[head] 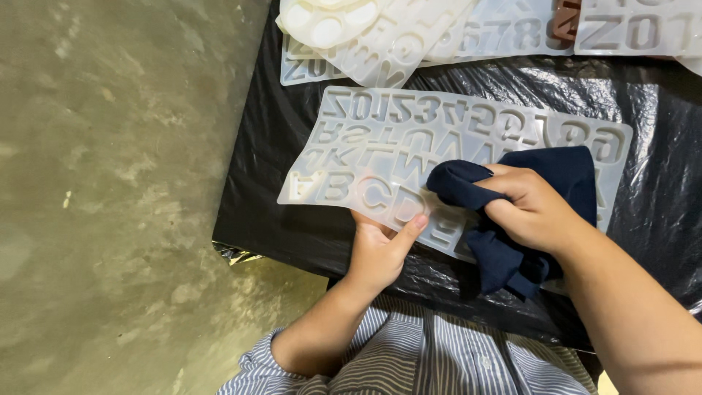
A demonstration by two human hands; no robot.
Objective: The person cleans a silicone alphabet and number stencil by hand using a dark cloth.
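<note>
Black plastic sheet (pixel 292 219) over table — more translucent moulds (pixel 380 36) piled at far edge; concrete floor (pixel 110 183) alongside.

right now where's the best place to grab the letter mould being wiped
Grip the near long edge of the letter mould, coming from the person's side. It is a thin, flat, floppy sheet, and that edge lifts off the black sheet. The left hand already pinches it there; the right hand presses a dark cloth on top.

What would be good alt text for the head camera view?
A right hand presses a dark blue cloth onto a translucent white letter mould, held at its near edge by the left hand, over black plastic sheeting; more moulds lie beyond.
</note>
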